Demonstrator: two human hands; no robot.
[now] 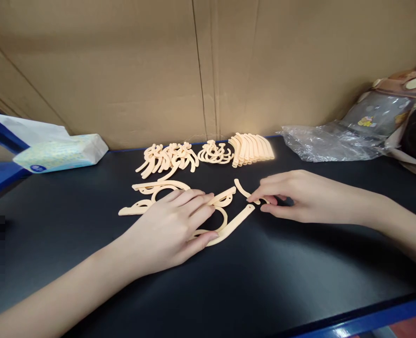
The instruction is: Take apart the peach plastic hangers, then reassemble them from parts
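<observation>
My left hand [174, 225] lies flat, fingers stretched out, on a cream-coloured flat wooden cut-out [229, 225] with curved arms that rests on the black table [229, 286]. My right hand [292, 195] pinches a small curved cream piece [242, 189] at the cut-out's right tip, fingertips pressed together. Further back lie three groups of similar pieces: a heap of hooked shapes [167, 157], a small looped cluster [215, 152], and a fanned row of curved strips [252, 148].
A tissue pack [60, 152] lies at the back left. Crumpled clear plastic [329, 141] and a grey bag [387, 110] sit at the back right. A cardboard wall [200, 65] closes the back. The table's blue edge [387, 317] runs along the front right.
</observation>
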